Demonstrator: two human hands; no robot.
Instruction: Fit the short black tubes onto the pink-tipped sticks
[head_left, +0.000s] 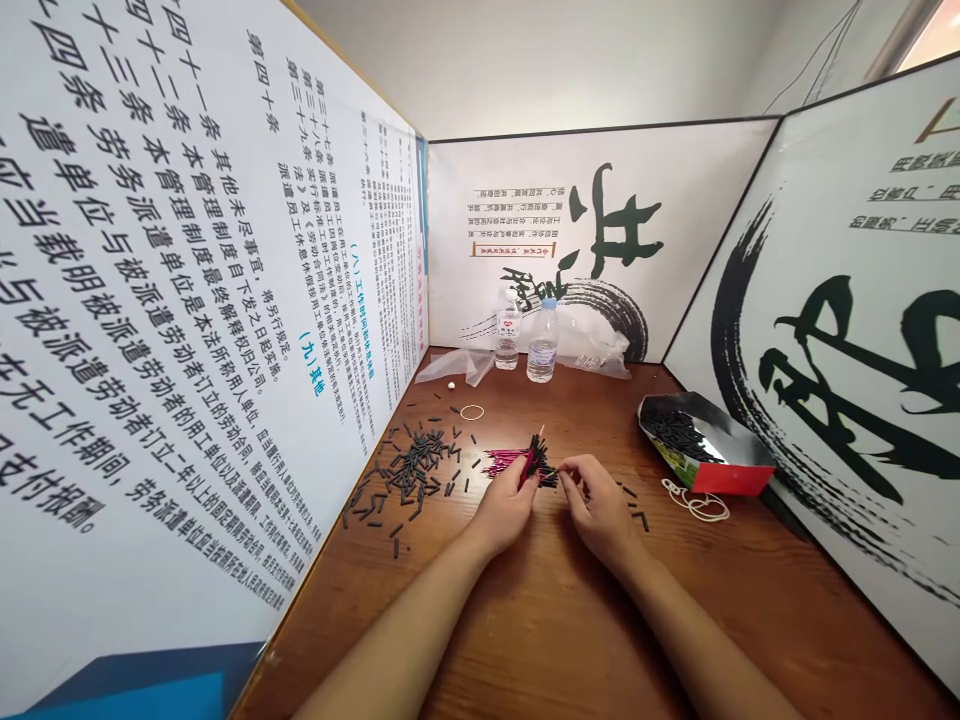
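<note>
— Head view: what is gripped?
— Left hand (504, 507) is pinched around a bundle of pink sticks (510, 462) with black tips; right hand (598, 503) pinches at the bundle's tipped end.
— Which way does the bundle lie?
— Long axis runs left to right, loose ends pointing left, away from both hands.
— And around them?
— Loose black tubes (409, 470) lie scattered just left on the table (555, 620); an open box (701, 445) of more sits to the right.

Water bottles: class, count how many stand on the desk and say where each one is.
2. Both stand at the far edge of the desk by the back panel: left bottle, right bottle, side by side.
</note>
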